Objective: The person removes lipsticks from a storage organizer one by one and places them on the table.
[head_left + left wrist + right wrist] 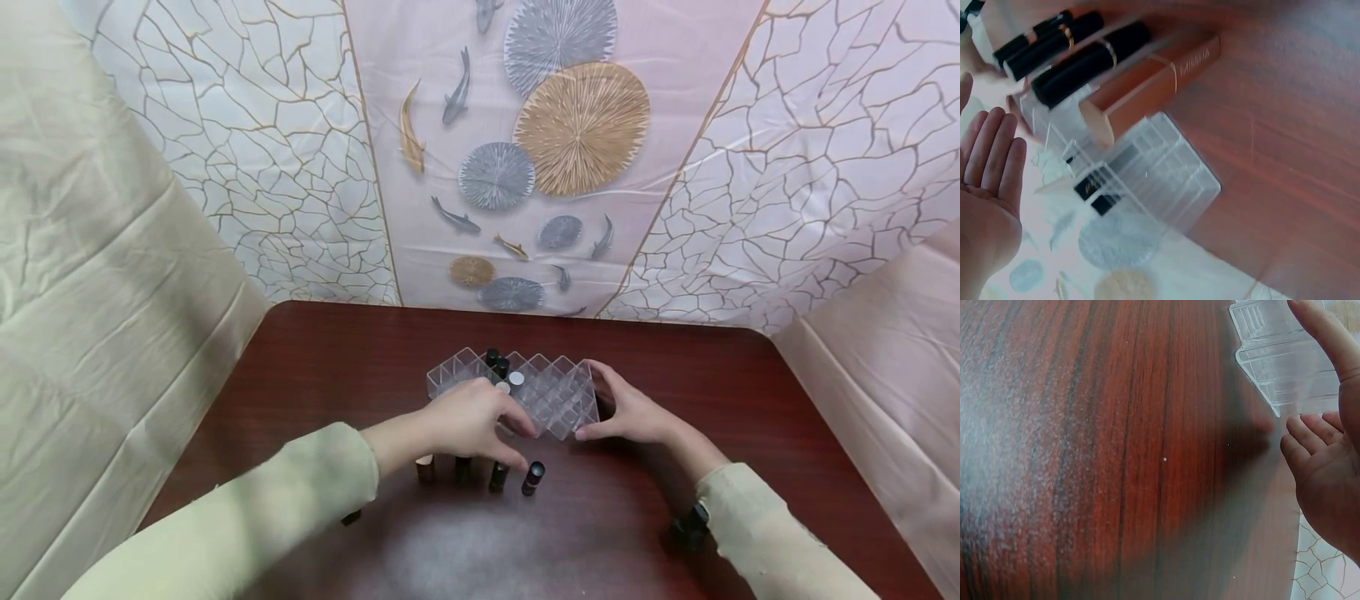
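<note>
A clear plastic lipstick organizer [558, 392] with many diamond-shaped slots stands on the table. Two black-topped tubes [502, 367] and two white-topped ones [517, 378] sit in it. My right hand [633, 414] grips its right end, thumb at the front corner and fingers at the back one. Over its front edge hovers my left hand [472, 421], holding nothing, thumb and fingers apart. Just below those fingertips stands a black lipstick tube [533, 477]. More tubes line up to its left, ending with a copper-brown lipstick [1141, 90]; my left hand partly hides the row in the head view.
The dark red wooden table [330, 350] has a glossy surface. A patterned cloth [300, 167] hangs behind its back edge, and pale fabric [97, 292] drapes down the left side. A small dark object [686, 529] shows beside my right sleeve.
</note>
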Motion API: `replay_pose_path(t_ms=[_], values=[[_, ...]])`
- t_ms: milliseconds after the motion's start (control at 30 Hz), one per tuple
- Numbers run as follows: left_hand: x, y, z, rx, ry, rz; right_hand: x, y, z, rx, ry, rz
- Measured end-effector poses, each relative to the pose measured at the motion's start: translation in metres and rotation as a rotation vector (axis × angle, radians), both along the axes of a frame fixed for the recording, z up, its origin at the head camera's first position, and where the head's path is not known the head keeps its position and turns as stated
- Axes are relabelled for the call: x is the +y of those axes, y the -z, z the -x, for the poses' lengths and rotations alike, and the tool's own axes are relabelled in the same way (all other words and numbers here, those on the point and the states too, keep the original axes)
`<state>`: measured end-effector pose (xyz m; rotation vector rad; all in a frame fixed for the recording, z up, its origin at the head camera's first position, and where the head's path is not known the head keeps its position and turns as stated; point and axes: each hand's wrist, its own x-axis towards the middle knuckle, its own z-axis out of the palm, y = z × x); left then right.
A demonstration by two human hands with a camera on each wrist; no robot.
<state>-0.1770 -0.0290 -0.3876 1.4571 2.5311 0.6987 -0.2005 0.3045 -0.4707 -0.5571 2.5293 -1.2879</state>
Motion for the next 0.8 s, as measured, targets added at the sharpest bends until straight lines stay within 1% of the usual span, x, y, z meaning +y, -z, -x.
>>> replay_pose_path(t_ms=[133,333,400,567,667,800], values=[[-0.009,-0.009,0.007,-0.021,-0.037,-0.025,0.000,-0.001,0.000,-0.005,0.000,-0.002],[-0.026,-0.021,0.019,0.002,-0.097,-0.047,0.001,-0.002,0.000,-0.008,-0.002,-0.005],[-0.032,-0.024,0.023,-0.002,-0.118,-0.052,0.000,-0.002,0.000,-0.006,-0.003,-0.007],[-0.046,-0.028,0.033,-0.031,-0.187,-0.047,0.000,-0.003,-0.001,-0.002,-0.006,-0.009],[-0.054,-0.029,0.038,-0.027,-0.229,-0.040,0.000,-0.003,-0.001,-0.003,-0.005,-0.012],[-0.064,-0.026,0.043,-0.010,-0.261,-0.026,-0.001,-0.003,0.000,-0.003,-0.007,-0.013]])
